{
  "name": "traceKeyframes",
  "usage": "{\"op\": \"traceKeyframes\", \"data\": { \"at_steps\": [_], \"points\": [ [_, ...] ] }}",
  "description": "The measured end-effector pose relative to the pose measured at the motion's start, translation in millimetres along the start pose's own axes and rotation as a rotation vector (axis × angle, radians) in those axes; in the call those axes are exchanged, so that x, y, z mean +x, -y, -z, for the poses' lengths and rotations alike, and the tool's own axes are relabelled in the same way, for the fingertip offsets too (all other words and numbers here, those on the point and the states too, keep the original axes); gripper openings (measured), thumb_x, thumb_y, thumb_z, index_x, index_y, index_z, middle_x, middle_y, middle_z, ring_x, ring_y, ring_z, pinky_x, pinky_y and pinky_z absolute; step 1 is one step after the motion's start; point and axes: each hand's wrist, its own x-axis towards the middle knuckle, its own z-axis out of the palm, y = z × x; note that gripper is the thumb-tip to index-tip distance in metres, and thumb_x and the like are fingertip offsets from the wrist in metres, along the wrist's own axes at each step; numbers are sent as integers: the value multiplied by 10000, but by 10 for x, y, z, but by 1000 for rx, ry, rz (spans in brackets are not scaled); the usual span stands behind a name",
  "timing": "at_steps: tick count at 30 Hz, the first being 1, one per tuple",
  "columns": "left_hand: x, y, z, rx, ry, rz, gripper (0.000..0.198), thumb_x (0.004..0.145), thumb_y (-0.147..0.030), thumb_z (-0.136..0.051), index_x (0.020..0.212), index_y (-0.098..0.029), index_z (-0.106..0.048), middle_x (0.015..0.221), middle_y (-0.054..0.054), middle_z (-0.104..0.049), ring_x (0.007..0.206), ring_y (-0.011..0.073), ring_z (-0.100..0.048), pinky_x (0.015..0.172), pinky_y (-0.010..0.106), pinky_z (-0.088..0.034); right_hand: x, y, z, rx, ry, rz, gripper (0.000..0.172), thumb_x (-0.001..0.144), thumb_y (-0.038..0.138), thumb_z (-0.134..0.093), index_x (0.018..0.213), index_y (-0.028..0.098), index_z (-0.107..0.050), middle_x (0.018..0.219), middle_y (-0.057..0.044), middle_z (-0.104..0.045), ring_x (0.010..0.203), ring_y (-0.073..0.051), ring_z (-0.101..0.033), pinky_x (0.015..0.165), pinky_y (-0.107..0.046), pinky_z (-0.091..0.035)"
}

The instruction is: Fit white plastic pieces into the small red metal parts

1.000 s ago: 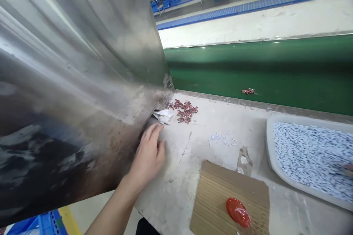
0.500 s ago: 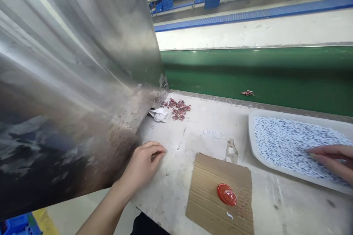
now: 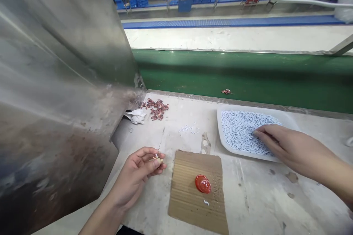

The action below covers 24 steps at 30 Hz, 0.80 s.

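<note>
My left hand is closed in a pinch on a small piece with red, white and yellowish parts, just left of the cardboard. My right hand reaches into a white tray filled with tiny pale-blue and dark curved pieces. Its thumb and fingertips are pinched together at the pieces; whatever lies between them is hidden. On the cardboard sheet between the hands sits a glossy red blob, with one small white curved piece below it.
A heap of small dark-red pieces and a crumpled white wad lie by the large metal panel at left. Loose white pieces are scattered on the table. A green belt behind carries a small reddish piece.
The view has swung right. My left hand has turned over, bringing the small piece in its fingers into sight. My right hand is still at the tray, now with its fingertips pinched together.
</note>
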Motion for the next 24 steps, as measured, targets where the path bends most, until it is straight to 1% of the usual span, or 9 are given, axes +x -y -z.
{"op": "traceKeyframes", "data": {
  "at_steps": [2, 4, 8, 13, 16, 18, 20, 23, 24],
  "points": [
    [-7, -21, -15, -56, 24, 21, 270, 738, -290, -979, 865, -204, -757, 934, 4, -811, 815, 144, -797, 730, 190, -606, 25, -50, 43, -35, 86, -14, 512, 993, 671, -444, 1098, 294, -774, 1225, -63, -755, 950, -305, -750, 694, -404, -558],
    [-26, -38, -30, -101, 56, 36, 256, 720, -247, -989, 850, -205, -772, 870, -1, -807, 794, 152, -801, 706, 189, -608, 56, -74, 66, -64, 135, -33, 548, 939, 699, -453, 1198, 332, -767, 1339, -44, -717, 1100, -358, -717, 777, -475, -584],
    [-74, -55, -69, -179, 132, 36, 331, 684, -223, -1009, 967, -246, -840, 801, -10, -811, 746, 148, -795, 706, 200, -623, 131, -44, 83, -78, 181, -60, 568, 876, 708, -449, 1130, 352, -812, 1267, -11, -758, 1138, -377, -703, 893, -550, -576],
    [-87, -39, -99, -268, 219, 23, 217, 658, -220, -1021, 800, -229, -857, 809, 2, -821, 741, 114, -766, 721, 170, -613, 196, 10, 214, 17, 198, -70, 566, 734, 749, -454, 945, 408, -854, 1207, 31, -772, 1142, -346, -706, 995, -560, -543],
    [-78, -13, -97, -307, 242, 54, 187, 694, -228, -1002, 798, -241, -847, 845, -13, -810, 771, 119, -777, 740, 177, -620, 151, 32, 307, 120, 126, -179, 547, 661, 741, -511, 910, 405, -863, 1178, 24, -785, 1126, -340, -713, 1061, -547, -518],
    [-68, -3, -91, -318, 257, 92, 137, 768, -224, -955, 837, -238, -837, 877, -13, -795, 783, 123, -779, 729, 182, -620, 58, 61, 345, 187, 44, -306, 544, 630, 711, -577, 928, 365, -873, 1163, -20, -795, 1095, -388, -714, 1027, -589, -520],
    [-52, -4, -96, -332, 229, 131, 89, 842, -204, -893, 883, -231, -820, 921, -3, -778, 795, 116, -759, 742, 190, -615, -97, 141, 345, 273, -40, -411, 527, 614, 672, -636, 923, 323, -881, 1152, -74, -795, 1015, -424, -712, 913, -607, -539],
    [-33, -15, -162, -388, 157, 161, 99, 860, -205, -864, 926, -220, -791, 853, 2, -714, 726, 95, -659, 723, 198, -584, -425, 433, 230, 543, -113, -481, 475, 670, 658, -751, 939, 284, -868, 969, -110, -791, 786, -313, -696, 690, -451, -560],
    [-37, -18, -207, -394, 149, 160, 103, 856, -227, -865, 922, -217, -787, 793, -6, -670, 673, 87, -601, 679, 193, -561, -546, 579, 158, 676, -95, -491, 463, 722, 668, -775, 950, 273, -853, 807, -98, -751, 631, -239, -635, 568, -372, -520]
  ]
}}
